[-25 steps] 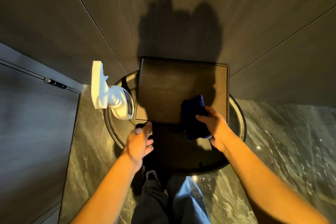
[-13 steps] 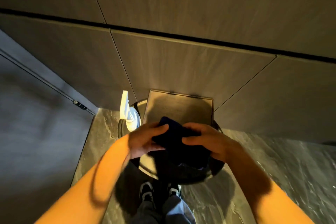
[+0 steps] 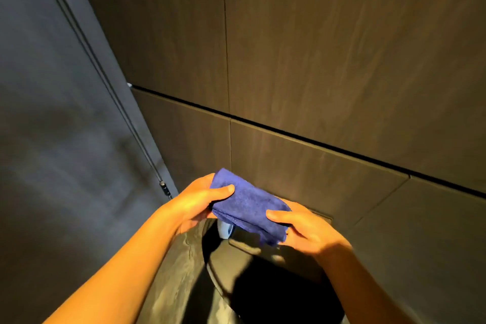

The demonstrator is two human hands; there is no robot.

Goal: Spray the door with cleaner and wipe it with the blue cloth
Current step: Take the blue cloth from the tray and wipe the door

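Observation:
A folded blue cloth (image 3: 248, 205) is held between both hands at chest height. My left hand (image 3: 200, 202) grips its upper left end with the thumb on top. My right hand (image 3: 302, 229) grips its lower right end. Just beneath the cloth a small part of the white spray bottle (image 3: 224, 229) shows, standing on the round dark table (image 3: 236, 271). The grey door (image 3: 52, 126) fills the left side of the view, with a small latch (image 3: 163, 187) on its edge.
Brown wood-look wall panels (image 3: 328, 60) with dark seams stand straight ahead. A dark square tray (image 3: 247, 246) leans at the back of the table. Marbled stone floor (image 3: 178, 271) shows between table and door.
The view has tilted up from the table to the wall. My right hand lifted the cloth off the table, my left hand joined it, and both raised it higher.

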